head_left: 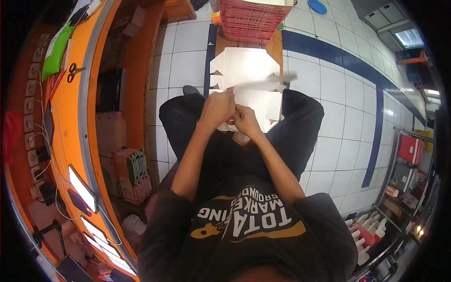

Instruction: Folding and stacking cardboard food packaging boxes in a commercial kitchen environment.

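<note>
The long pale piece (264,85) is blurred, the right hand (246,121) partly hides white cardboard (244,62), and the top edge crops the red stack (253,22)

Taking the meeting point of our left hand (218,110) and right hand (246,122) as the centre, we have room over the flat white carton (244,63) toward 12 o'clock, until the tall red stack (253,21) blocks us. A blurred pale strip (268,84) crosses our way at 2 o'clock; beyond it, above the tiled floor (347,68), we could pass widely. Our knees (307,110) bar 3 and 9, the orange counter (75,117) standing farther out at 9. A narrower tiled gap (162,73) opens at 10.
</note>
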### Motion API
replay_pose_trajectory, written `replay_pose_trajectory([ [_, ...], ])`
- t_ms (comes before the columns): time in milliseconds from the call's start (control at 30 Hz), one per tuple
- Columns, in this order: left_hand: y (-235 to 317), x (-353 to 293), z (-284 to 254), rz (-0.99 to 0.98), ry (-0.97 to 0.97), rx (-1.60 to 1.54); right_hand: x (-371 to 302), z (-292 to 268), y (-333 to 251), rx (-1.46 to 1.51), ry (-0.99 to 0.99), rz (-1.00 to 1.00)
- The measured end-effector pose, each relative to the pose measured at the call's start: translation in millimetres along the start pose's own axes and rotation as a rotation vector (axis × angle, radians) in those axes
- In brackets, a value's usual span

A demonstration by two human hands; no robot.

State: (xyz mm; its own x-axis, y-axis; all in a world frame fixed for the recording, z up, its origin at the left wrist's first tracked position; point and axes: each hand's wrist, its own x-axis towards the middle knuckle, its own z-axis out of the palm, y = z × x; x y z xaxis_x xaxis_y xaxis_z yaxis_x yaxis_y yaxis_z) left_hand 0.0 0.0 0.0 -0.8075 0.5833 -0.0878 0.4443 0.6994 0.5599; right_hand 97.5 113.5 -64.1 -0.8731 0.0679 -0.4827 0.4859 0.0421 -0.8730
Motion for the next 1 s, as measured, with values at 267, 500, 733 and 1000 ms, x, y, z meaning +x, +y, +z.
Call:
replay_pose_trajectory([
  [267, 4, -38, -2, -0.092, 0.027, -0.197, -20, -14, -24, -0.123, 0.200, -0.268],
  [500, 6, -12, 9, -0.058, -0.034, -0.440, -11, -11, -17, 0.170, -0.043, -0.207],
  [733, -12, 4, 3, -0.182, 0.245, -0.552, -42, -45, -85, -0.349, -0.068, -0.531],
  [1000, -24, -15, -32, -0.536, -0.656, -0.943, -158, -110, -121, -1.294, -0.354, -0.764],
])
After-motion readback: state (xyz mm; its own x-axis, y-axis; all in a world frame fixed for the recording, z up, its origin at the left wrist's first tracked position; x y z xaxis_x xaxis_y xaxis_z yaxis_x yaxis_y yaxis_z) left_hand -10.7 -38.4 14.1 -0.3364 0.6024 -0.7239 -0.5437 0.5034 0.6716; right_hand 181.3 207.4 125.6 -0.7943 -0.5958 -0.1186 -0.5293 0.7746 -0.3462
